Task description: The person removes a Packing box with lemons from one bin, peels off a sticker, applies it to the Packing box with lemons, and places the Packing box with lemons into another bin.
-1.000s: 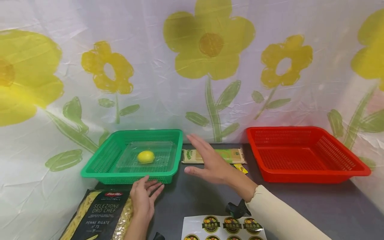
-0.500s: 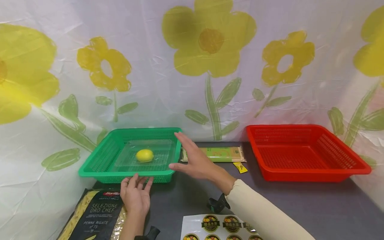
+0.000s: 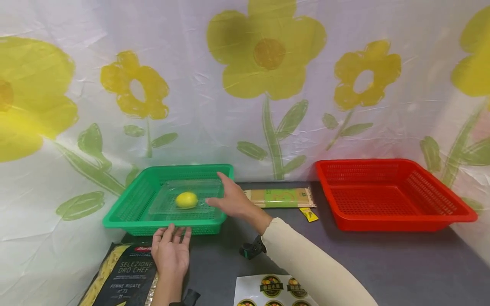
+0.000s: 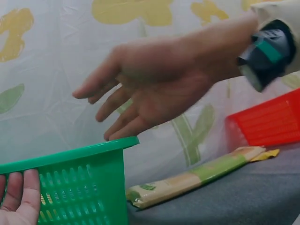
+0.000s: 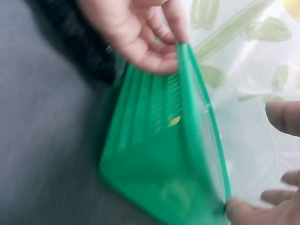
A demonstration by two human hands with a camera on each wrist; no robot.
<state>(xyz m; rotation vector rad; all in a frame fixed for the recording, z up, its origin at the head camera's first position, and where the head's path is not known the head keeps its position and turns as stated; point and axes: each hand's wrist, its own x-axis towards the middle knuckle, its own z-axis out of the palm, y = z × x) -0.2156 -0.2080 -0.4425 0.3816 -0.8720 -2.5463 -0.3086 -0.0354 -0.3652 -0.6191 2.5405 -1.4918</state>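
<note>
A green plastic basket (image 3: 130, 222) stands at the back left, holding a clear plastic container (image 3: 162, 199) with a lemon (image 3: 186, 200) in or on it. At the basket's front rim is my left hand (image 3: 170, 255), palm up. In the right wrist view its fingers (image 5: 152, 58) curl under the rim, and one digit rests on top. My right hand (image 3: 231, 199) reaches over the basket's right rim with thumb and fingers spread, holding nothing. Whether its lower fingers touch the rim, I cannot tell.
A penne rigate bag (image 3: 126, 276) lies front left, close to my left forearm. Behind my right wrist is a long green-and-tan packet (image 3: 281, 197), with a small yellow sachet (image 3: 309, 214) nearby. A red basket (image 3: 398, 223) stands right; a sticker sheet (image 3: 249, 289) lies in front.
My right hand has moved left from above the long packet to the green basket's right rim. The left hand has shifted slightly left along the front rim. The basket stays in place.
</note>
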